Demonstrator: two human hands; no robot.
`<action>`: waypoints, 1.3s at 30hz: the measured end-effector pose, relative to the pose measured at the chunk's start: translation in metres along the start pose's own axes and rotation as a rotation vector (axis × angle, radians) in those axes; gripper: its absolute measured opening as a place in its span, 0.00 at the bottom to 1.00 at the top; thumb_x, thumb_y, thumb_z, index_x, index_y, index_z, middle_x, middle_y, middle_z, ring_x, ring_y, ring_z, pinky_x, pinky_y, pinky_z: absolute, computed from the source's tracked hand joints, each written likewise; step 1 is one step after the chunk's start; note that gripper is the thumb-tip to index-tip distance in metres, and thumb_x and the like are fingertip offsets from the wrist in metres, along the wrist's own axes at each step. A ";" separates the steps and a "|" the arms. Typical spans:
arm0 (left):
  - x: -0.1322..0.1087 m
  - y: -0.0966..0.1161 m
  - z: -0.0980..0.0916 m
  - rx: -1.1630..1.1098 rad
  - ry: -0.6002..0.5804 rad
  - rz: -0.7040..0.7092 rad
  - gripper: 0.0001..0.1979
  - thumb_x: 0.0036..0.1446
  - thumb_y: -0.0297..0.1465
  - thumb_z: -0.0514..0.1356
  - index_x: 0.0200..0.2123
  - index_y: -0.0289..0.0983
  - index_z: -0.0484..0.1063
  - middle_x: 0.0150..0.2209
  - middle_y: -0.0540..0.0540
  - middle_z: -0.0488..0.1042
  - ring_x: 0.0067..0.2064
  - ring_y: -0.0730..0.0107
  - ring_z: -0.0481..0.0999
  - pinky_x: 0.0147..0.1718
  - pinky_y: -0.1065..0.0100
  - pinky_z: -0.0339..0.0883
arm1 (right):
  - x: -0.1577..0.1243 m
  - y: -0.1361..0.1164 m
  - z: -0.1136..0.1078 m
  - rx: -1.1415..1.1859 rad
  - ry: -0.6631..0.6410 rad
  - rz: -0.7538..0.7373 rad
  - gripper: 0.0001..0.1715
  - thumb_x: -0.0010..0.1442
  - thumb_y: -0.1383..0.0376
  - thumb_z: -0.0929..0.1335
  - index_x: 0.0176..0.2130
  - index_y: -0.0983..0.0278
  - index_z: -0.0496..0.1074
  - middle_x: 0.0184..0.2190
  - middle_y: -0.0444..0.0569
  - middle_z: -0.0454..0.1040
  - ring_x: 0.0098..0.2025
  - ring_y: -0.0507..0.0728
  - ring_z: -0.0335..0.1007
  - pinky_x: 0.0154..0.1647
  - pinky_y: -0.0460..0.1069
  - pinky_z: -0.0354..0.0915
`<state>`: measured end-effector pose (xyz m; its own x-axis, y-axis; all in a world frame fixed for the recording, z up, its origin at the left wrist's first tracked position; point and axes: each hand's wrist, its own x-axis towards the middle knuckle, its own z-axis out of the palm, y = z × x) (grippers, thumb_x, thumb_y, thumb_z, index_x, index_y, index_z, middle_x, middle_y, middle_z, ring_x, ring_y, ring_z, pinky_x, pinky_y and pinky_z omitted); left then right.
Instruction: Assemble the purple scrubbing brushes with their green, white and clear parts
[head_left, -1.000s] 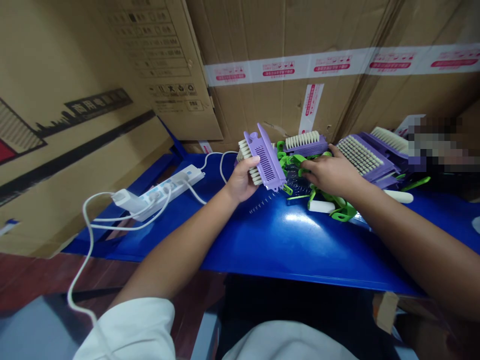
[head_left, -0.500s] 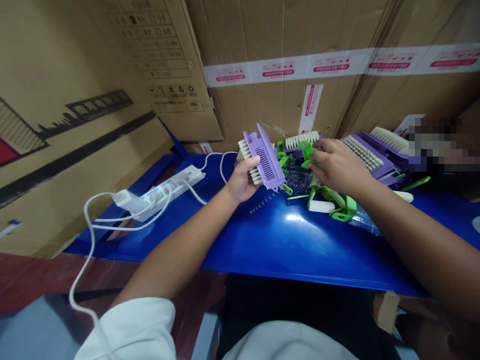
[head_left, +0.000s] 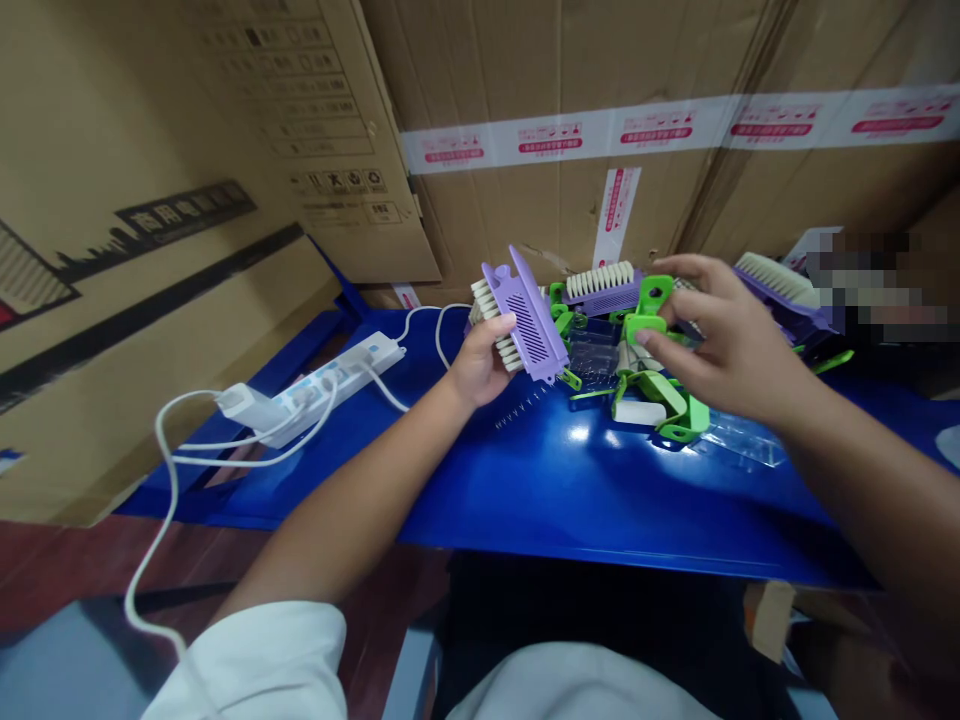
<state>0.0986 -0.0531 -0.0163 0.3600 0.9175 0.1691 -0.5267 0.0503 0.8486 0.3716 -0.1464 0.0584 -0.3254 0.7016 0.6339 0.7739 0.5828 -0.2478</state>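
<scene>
My left hand (head_left: 484, 365) is shut on a purple scrubbing brush (head_left: 525, 320) with cream bristles, and a slotted purple plate stands up along its back. My right hand (head_left: 727, 335) grips a bright green plastic clip (head_left: 651, 305) between thumb and fingers, above the pile. Just beyond it lies a purple brush (head_left: 604, 292) with cream bristles. Another purple brush (head_left: 772, 285) lies to the right, partly behind my fingers. Below my right hand are a clear plastic tray (head_left: 592, 355), a white bar (head_left: 641, 412) and a green plastic part (head_left: 671, 405).
The blue metal table (head_left: 600, 490) carries a white power strip (head_left: 330, 385) with a plug and white cables at left. A thin wire coil (head_left: 525, 405) and a clear plastic sheet (head_left: 739, 440) lie on it. Taped cardboard boxes (head_left: 525, 120) stand behind; a blurred patch covers the far right.
My right hand has moved rightward and lifted, carrying the green clip with it. My left hand and its brush stay nearly still. The view has shifted slightly.
</scene>
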 end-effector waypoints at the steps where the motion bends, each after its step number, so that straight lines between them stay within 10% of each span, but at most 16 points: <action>1: 0.000 0.000 0.000 -0.002 0.012 0.009 0.23 0.49 0.46 0.75 0.44 0.41 0.78 0.41 0.46 0.88 0.58 0.44 0.87 0.57 0.50 0.84 | -0.005 -0.002 0.003 0.046 -0.015 0.020 0.14 0.70 0.58 0.71 0.32 0.57 0.69 0.62 0.63 0.76 0.68 0.76 0.74 0.65 0.72 0.71; 10: 0.003 -0.002 0.000 -0.028 0.085 0.026 0.24 0.50 0.49 0.75 0.45 0.42 0.79 0.38 0.47 0.87 0.58 0.44 0.87 0.56 0.50 0.86 | -0.036 0.001 0.035 0.342 0.039 0.239 0.13 0.59 0.56 0.78 0.37 0.56 0.73 0.60 0.59 0.76 0.67 0.74 0.75 0.66 0.72 0.72; 15: -0.001 -0.001 0.002 -0.007 0.031 0.023 0.23 0.48 0.48 0.76 0.42 0.42 0.78 0.37 0.47 0.87 0.61 0.42 0.86 0.59 0.49 0.85 | -0.034 -0.001 0.041 0.642 0.038 0.452 0.38 0.48 0.52 0.84 0.50 0.54 0.68 0.57 0.55 0.77 0.62 0.70 0.78 0.70 0.72 0.72; 19: -0.006 0.001 0.006 -0.020 0.016 0.054 0.26 0.48 0.44 0.77 0.48 0.42 0.78 0.40 0.49 0.88 0.60 0.45 0.87 0.61 0.51 0.83 | -0.031 -0.005 0.039 0.785 -0.044 0.554 0.44 0.42 0.50 0.87 0.50 0.54 0.68 0.52 0.52 0.78 0.52 0.67 0.81 0.55 0.68 0.81; 39: -0.029 -0.011 0.031 0.078 -0.106 -0.020 0.27 0.49 0.46 0.81 0.46 0.41 0.80 0.44 0.45 0.88 0.58 0.42 0.87 0.59 0.47 0.83 | -0.040 -0.017 0.054 0.890 -0.224 0.621 0.45 0.51 0.47 0.84 0.59 0.55 0.68 0.56 0.57 0.83 0.56 0.69 0.83 0.53 0.65 0.80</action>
<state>0.1174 -0.0919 -0.0149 0.4518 0.8693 0.2004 -0.4587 0.0337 0.8879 0.3419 -0.1624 -0.0017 -0.1768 0.9799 0.0922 0.1992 0.1273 -0.9716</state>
